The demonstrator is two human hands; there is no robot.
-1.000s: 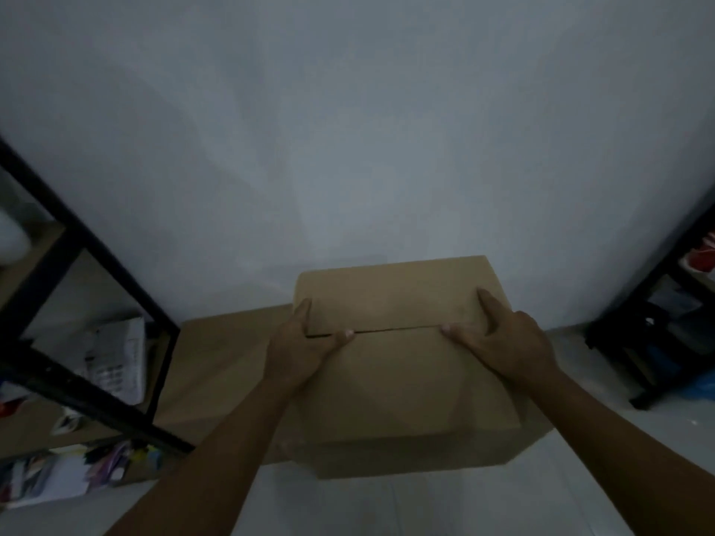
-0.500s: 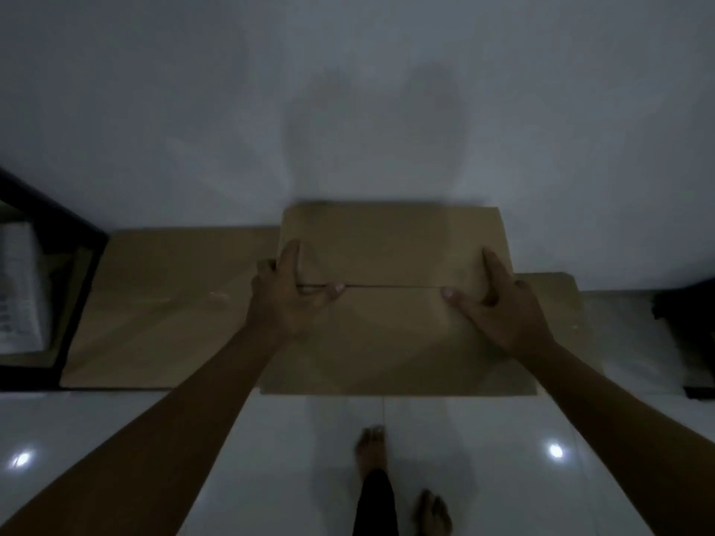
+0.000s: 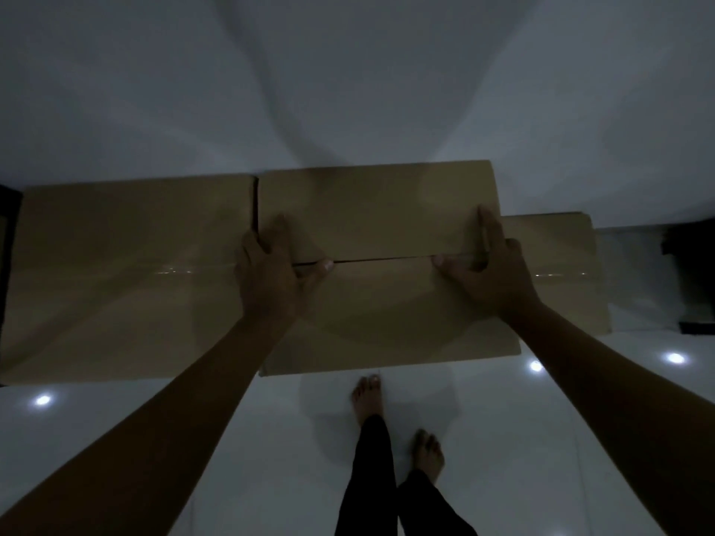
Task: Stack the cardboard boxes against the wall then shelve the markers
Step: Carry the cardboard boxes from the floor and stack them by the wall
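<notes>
Two hands, left hand [image 3: 271, 272] and right hand [image 3: 489, 270], are pressed on the top cardboard box [image 3: 381, 214], fingers [image 3: 488, 230] curled over its side edges, thumbs at the flap seam.

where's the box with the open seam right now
In the head view, the brown cardboard box sits centre, against the white wall, atop a lower box.

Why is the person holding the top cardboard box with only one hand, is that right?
Not quite. In the head view both hands are on the top cardboard box: the left hand and the right hand each hold a side, thumbs at the seam between the flaps. It sits against the wall.
</notes>
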